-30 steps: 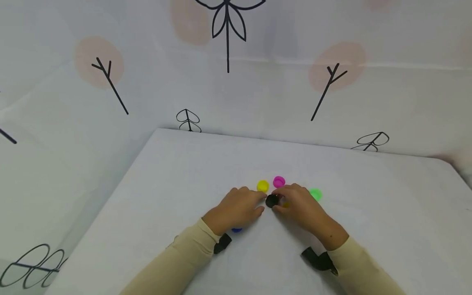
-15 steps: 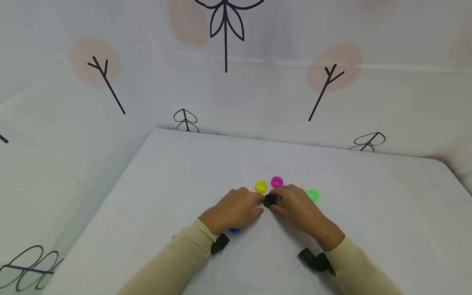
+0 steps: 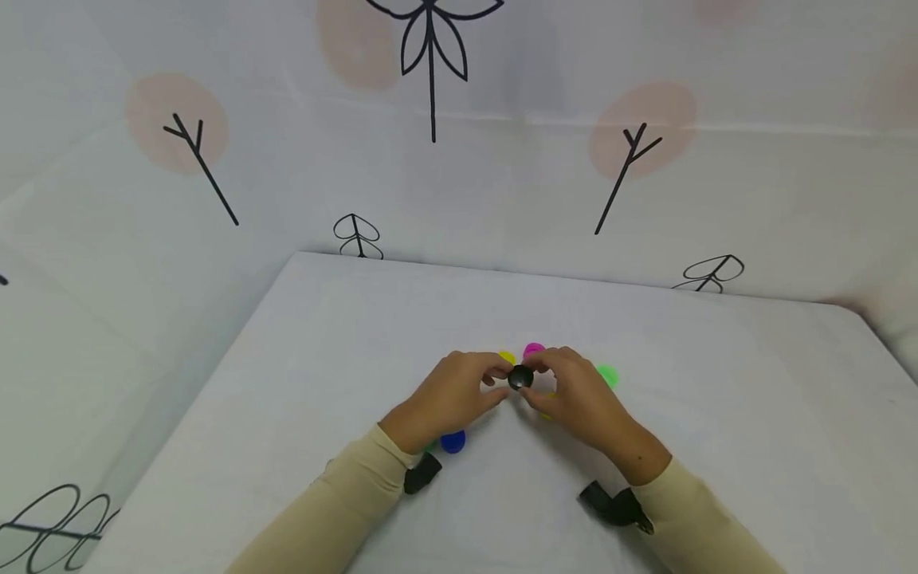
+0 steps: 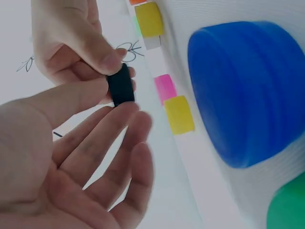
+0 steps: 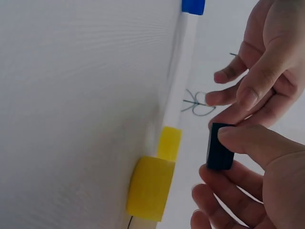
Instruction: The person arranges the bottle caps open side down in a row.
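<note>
A small round black bottle cap is tipped up so that its shiny hollow side shows in the head view. My right hand pinches it between thumb and fingers, its thumb flat on the cap in the right wrist view. From the other side comes my left hand, thumb and index finger spread, with the fingertips right at the cap's edge. The left hand's other fingers are loosely bent in the left wrist view. Parts of yellow and magenta caps show behind the hands.
On the white table a blue cap and a partly hidden green one lie by the left wrist. A light green cap and a yellow cap sit near the right hand. A patterned cloth hangs behind the table.
The right hand has raised the black cap and tipped it, turning its hollow side into view. Both hands have moved slightly up, and more of the blue cap shows.
</note>
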### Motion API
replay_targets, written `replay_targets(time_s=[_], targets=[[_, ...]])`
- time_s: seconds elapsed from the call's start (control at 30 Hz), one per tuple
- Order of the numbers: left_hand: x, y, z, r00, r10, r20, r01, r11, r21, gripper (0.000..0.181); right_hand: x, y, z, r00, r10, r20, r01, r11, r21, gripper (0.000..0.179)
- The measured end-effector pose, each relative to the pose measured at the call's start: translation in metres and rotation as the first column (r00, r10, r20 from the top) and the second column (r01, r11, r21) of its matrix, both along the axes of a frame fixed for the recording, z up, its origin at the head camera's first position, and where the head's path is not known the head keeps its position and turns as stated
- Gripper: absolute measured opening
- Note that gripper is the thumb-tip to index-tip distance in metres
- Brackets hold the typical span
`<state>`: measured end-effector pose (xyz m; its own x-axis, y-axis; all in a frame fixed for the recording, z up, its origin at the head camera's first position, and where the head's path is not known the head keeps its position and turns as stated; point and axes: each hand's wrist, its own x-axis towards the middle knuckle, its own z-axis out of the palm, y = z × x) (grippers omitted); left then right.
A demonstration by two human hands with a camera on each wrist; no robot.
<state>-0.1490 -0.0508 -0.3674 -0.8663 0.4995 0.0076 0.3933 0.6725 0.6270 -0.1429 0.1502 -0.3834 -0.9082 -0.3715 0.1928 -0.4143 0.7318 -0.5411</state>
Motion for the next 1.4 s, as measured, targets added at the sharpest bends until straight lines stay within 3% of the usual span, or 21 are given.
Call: replay_targets(time_s=[0.23, 0.63, 0.97, 1.4], targets=[[0.001, -0.001, 0.006, 0.993, 0.051, -0.104, -0.037, 0.991, 0.129, 0.023, 0.001, 0.000, 0.006, 0.998, 0.032, -0.056, -0.039, 0.991, -0.126, 0.033], [0.001, -0.001, 0.010, 0.989, 0.080, -0.126, -0.058, 0.984, 0.169, 0.023, 0.003, 0.001, 0.010, 0.995, 0.034, -0.095, -0.051, 0.981, -0.186, 0.036], [0.002, -0.004, 0.014, 0.989, 0.070, -0.134, -0.046, 0.984, 0.172, 0.026, 0.004, 0.001, 0.013, 1.000, 0.025, -0.013, -0.027, 0.970, -0.241, 0.032], [0.000, -0.008, 0.020, 0.982, 0.100, -0.163, -0.065, 0.977, 0.205, 0.022, 0.006, 0.000, 0.017, 0.998, -0.050, 0.040, 0.059, 0.962, -0.267, 0.033]])
